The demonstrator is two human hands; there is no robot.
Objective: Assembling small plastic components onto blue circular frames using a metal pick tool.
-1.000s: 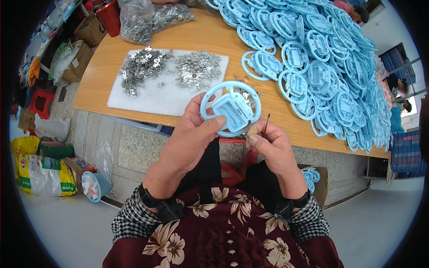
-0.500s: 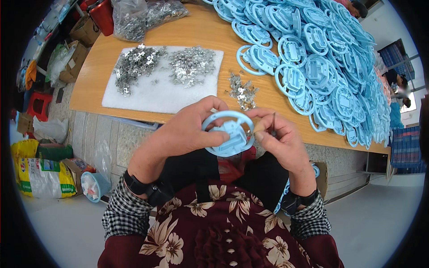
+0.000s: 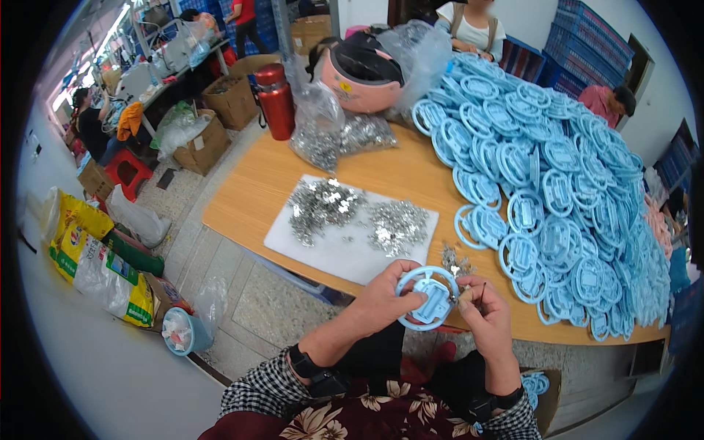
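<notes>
My left hand (image 3: pixel 381 299) is closed round the left side of a light blue plastic toy steering wheel (image 3: pixel 433 302), thumb across its raised centre block. The wheel is tilted toward me over the table's front edge. At its right rim my right hand (image 3: pixel 488 317) is pinched, and a small shiny metal piece (image 3: pixel 454 298) shows at its fingertips, partly hidden. A thin dark stick-like thing (image 3: pixel 483 290) stands up from the right fingers; its kind cannot be made out. Just beyond the wheel lies a small pile of metal pieces (image 3: pixel 455 260).
A white mat (image 3: pixel 282 242) bears two heaps of metal pieces (image 3: pixel 326 209). A large pile of blue wheels (image 3: pixel 543 198) covers the table's right side. Behind stand a red flask (image 3: pixel 275 103), bagged metal pieces (image 3: pixel 317 139) and a pink helmet (image 3: pixel 359 81). People are in the background.
The view has tilted up and shifted left, so the table and hands sit lower and further right in it. Both hands keep nearly the same hold at the blue wheel.
</notes>
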